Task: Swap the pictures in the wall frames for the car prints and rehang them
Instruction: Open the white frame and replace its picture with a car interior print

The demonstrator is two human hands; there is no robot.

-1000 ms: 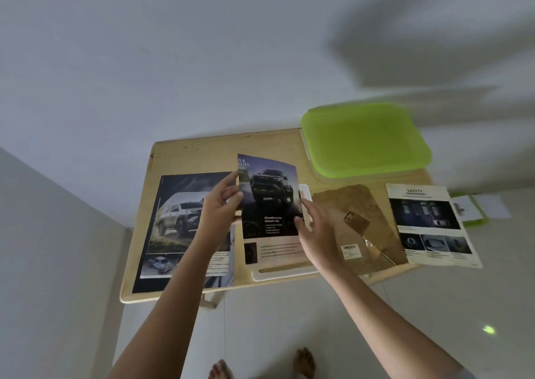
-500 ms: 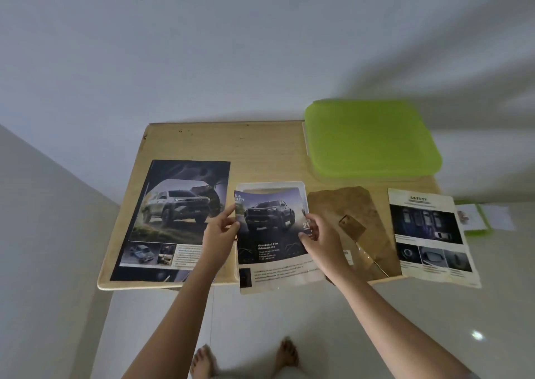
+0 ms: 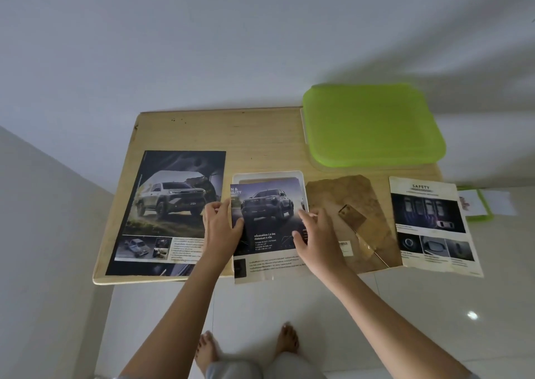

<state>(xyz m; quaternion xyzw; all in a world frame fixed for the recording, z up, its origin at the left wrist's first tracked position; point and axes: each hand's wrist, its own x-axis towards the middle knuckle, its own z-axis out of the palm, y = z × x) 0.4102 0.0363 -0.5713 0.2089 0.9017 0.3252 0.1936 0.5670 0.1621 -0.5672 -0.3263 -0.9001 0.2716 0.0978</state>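
Two hands hold one small car print (image 3: 267,219) by its side edges. The left hand (image 3: 221,228) pinches the left edge with the thumb on top, and the right hand (image 3: 317,231) grips the right edge with curled fingers. The print lies between them over a white frame (image 3: 269,174), whose top rim shows just beyond the fingertips. The print's lower edge hangs past the near edge of the table (image 3: 231,135). Just left of the left hand, a larger car print (image 3: 170,205) lies flat. Just right of the right hand sits a brown backing board (image 3: 333,196), and further right a safety sheet (image 3: 431,222) overhangs the table. Beyond the right hand, at the far corner, rests a green tray (image 3: 370,124).
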